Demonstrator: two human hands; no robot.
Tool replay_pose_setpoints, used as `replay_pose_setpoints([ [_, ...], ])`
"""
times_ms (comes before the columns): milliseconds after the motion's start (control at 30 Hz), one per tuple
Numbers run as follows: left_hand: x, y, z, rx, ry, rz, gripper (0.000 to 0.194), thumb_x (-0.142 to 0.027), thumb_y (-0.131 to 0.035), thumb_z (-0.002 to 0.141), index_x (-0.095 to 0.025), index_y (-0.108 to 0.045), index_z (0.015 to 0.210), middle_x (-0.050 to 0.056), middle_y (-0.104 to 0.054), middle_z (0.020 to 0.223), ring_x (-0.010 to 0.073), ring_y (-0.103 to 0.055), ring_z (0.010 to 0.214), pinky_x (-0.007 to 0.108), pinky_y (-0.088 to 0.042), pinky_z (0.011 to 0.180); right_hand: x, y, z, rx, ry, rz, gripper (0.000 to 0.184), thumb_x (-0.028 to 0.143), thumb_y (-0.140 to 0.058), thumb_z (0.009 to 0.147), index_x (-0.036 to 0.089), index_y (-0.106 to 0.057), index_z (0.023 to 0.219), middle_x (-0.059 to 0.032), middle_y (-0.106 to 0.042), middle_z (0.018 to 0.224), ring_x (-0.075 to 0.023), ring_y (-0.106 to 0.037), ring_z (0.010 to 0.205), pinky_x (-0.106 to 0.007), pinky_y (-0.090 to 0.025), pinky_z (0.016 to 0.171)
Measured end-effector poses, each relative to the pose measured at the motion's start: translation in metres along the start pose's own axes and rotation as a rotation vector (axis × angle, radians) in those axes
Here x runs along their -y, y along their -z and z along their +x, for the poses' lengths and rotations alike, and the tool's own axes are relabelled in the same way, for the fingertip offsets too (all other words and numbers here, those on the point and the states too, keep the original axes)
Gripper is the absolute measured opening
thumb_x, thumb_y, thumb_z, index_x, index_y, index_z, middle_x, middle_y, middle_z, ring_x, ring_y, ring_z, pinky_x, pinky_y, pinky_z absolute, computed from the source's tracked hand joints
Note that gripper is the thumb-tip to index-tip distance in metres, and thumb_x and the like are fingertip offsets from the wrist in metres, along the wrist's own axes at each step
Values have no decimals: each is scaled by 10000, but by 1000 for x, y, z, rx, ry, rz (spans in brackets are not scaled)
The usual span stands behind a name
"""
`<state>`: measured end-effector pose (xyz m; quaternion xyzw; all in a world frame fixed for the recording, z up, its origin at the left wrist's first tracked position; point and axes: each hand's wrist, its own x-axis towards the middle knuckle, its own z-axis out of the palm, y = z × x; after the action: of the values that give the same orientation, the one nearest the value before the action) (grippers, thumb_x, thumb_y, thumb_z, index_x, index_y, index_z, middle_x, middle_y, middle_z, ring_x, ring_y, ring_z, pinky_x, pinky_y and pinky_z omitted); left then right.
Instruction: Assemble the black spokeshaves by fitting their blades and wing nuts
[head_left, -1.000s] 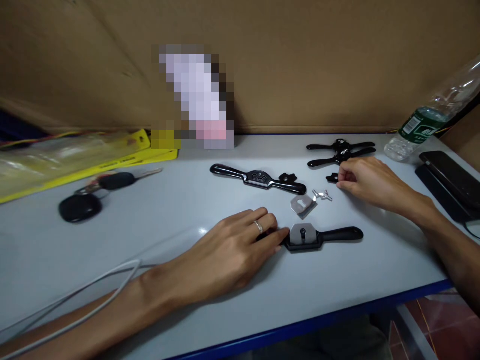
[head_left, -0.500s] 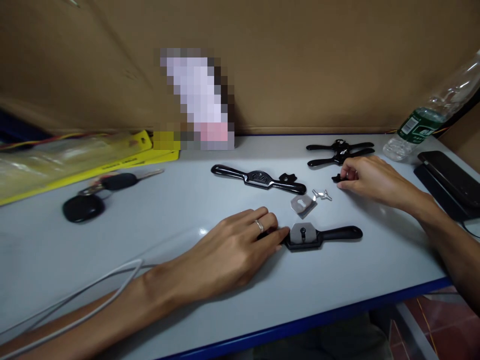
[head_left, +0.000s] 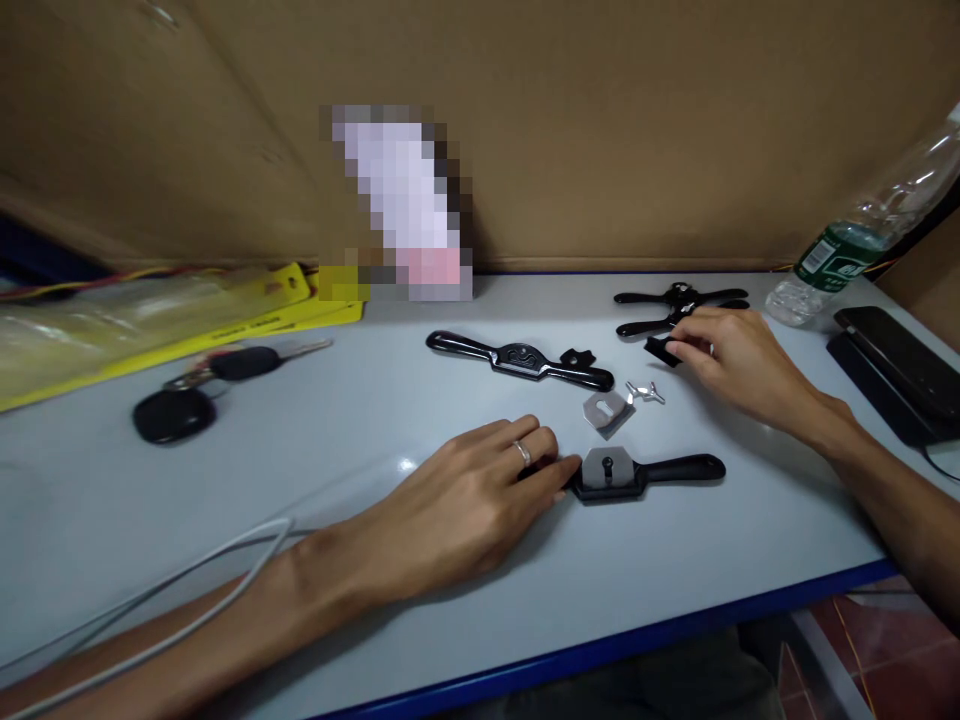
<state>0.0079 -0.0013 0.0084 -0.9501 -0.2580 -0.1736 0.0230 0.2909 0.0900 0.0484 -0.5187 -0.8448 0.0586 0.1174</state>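
Note:
My left hand [head_left: 487, 500], with a ring on one finger, is closed round the left handle of a black spokeshave [head_left: 679, 468] lying on the table. A grey blade [head_left: 606, 468] sits on its middle, with a screw showing through. Between the fingertips of my right hand [head_left: 735, 355] is a small black cap plate [head_left: 660, 350], held just above the table. A loose blade [head_left: 606, 412] and silver thumbscrews [head_left: 646, 391] lie between the hands. Behind them rest a second spokeshave body [head_left: 517, 360] and another black cap plate [head_left: 577, 357].
More black spokeshaves [head_left: 645, 325] lie behind my right hand. A water bottle [head_left: 832, 260] leans at the back right, near a dark phone [head_left: 900, 360]. Keys [head_left: 176, 412] and yellow packaging [head_left: 262, 325] are on the left. A white cable [head_left: 255, 560] crosses my left forearm.
My right hand has moved slightly left with the black cap plate, which has turned and now shows more of its face. My left hand stays on the spokeshave handle.

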Motion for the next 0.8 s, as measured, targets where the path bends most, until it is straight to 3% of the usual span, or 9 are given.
replay_pose_setpoints([
  [133,0,0,0,-5,1,-5,241,-110,-431,1022,-95,-647,1130,85,-651,927,198,-582,812,326,-541,689,25,3,-12,8,120,361,142,225,-632,910,191,-716,800,-18,-726,812,-156,-616,722,-286,-420,682],
  [267,1,-1,-1,-16,-2,-17,244,-108,-421,1024,-94,-638,1137,80,-642,923,201,-570,811,332,-533,680,45,1,-26,114,140,555,129,200,-682,878,192,-696,750,28,-685,699,-116,-570,625,-258,-404,630],
  [467,1,-2,-1,-15,-4,-18,231,-62,-437,988,-102,-639,1094,75,-634,911,197,-554,796,329,-532,674,57,-10,-35,176,269,501,138,121,-690,890,186,-710,769,25,-685,741,-119,-584,696,-260,-396,683],
  [700,1,-2,-2,-23,-4,-24,250,-90,-447,1007,-87,-626,1182,81,-637,928,201,-566,818,328,-540,681,60,-15,-37,211,331,440,174,157,-650,932,204,-734,786,8,-703,771,-140,-616,728,-280,-422,720],
  [800,1,-2,-2,-11,0,-34,244,-89,-456,1004,-80,-632,1172,87,-641,932,211,-573,823,335,-542,678,56,-7,-34,125,303,474,196,191,-604,962,205,-747,829,-8,-745,833,-150,-652,754,-284,-442,727],
])
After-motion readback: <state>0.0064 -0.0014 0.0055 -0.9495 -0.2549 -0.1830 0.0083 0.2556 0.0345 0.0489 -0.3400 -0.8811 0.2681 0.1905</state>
